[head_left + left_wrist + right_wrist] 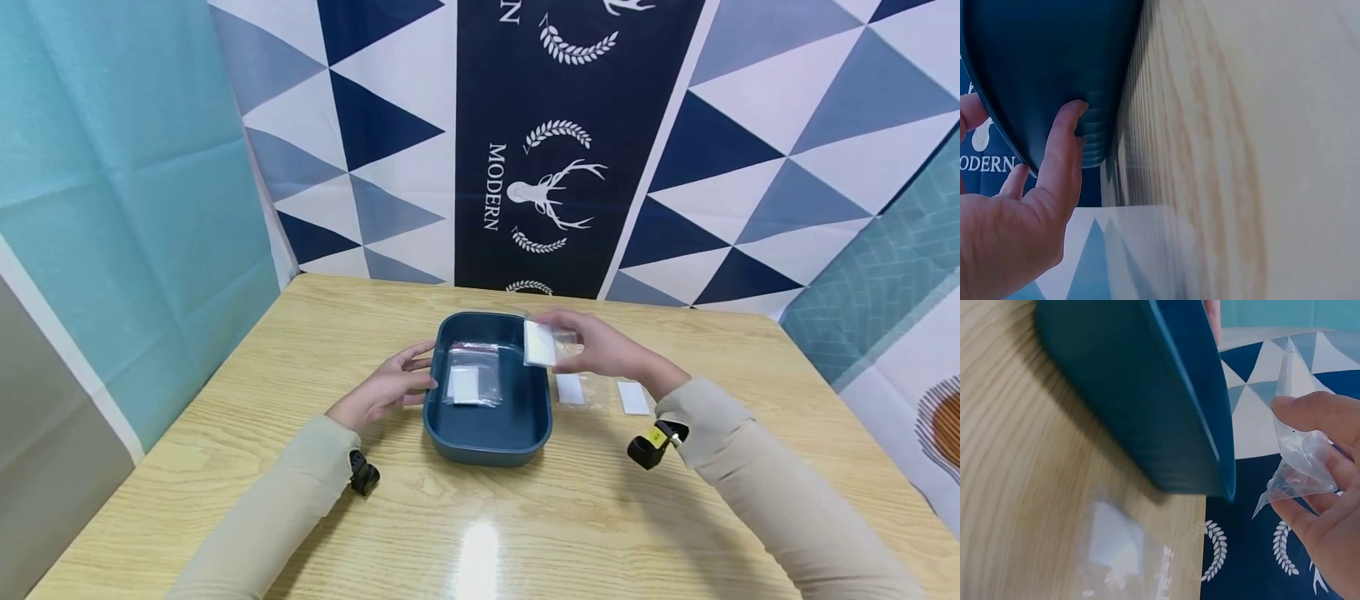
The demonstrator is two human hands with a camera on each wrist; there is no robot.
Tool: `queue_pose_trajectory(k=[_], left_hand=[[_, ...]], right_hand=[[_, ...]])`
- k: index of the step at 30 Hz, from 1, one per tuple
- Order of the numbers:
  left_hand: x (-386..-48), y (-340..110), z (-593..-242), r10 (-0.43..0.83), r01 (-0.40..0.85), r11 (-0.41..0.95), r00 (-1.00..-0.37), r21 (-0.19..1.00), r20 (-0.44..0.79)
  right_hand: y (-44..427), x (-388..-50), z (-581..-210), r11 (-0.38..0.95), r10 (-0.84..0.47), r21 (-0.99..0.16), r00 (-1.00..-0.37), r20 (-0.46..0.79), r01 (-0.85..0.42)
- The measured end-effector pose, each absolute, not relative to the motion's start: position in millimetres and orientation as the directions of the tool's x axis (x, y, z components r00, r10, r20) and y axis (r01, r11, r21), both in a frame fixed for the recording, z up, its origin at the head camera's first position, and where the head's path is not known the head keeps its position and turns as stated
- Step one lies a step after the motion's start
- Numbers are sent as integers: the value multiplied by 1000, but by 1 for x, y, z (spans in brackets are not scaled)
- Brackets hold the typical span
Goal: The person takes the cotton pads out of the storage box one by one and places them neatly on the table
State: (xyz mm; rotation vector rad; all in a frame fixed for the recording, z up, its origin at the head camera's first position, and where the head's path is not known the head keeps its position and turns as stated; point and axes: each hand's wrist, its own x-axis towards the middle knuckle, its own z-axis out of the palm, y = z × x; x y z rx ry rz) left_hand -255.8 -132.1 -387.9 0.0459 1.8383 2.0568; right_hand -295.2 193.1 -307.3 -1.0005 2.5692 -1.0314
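Note:
A dark blue plastic bin (491, 429) stands upright on the table, with clear zip bags (474, 379) holding white squares lying inside it. My left hand (390, 383) is at the bin's left side; in the left wrist view its fingers (1060, 147) touch the outer wall with little bend. Over the bin's right rim, my right hand (600, 343) pinches another clear zip bag (539, 343) with a white square in it. The right wrist view shows the thumb pressing this crumpled clear plastic (1300, 456) from one side, with fingers behind it.
Right of the bin, below my right hand, two more white squares in clear bags lie on the wooden table (337, 333): one close to the bin (570, 389), the other farther right (633, 398). A patterned cloth (397, 125) hangs behind the table.

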Motion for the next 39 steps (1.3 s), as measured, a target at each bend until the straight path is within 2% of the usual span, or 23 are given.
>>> queue_pose_trajectory(k=[16, 27, 39], left_hand=[[-255, -132, -388, 302, -258, -74, -926, 963, -225], [-256, -131, -390, 286, -268, -73, -928, 961, -237], [-255, -132, -388, 282, -269, -72, -929, 960, -239]], right_hand=[[241, -275, -334, 577, -600, -653, -797, 69, -490], [274, -262, -339, 649, -527, -613, -848, 65, -451], [304, -253, -348, 635, -521, -622, -848, 93, -458]])
